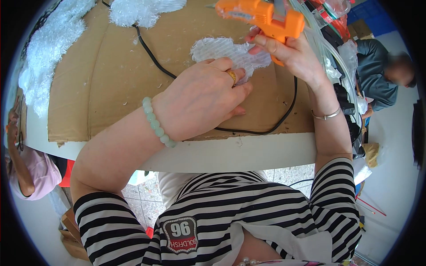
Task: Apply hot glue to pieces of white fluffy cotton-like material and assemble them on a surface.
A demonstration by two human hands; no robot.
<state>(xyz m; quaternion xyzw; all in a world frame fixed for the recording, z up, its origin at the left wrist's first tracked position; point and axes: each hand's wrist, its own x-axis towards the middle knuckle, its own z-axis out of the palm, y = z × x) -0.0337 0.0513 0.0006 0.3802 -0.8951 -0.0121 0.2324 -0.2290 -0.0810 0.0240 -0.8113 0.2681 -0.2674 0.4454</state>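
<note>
Fringy wht pc (213, 48), plstc gun (262, 17)

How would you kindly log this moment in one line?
left hand: on white fabric piece; right hand: holding orange glue gun; cardboard: beneath

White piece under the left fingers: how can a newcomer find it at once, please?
On the white table lies brown cardboard. Right of its middle, the left hand touches a white piece. Its flatter, ribbed face differs from the fluffier white pieces farther left.
</note>
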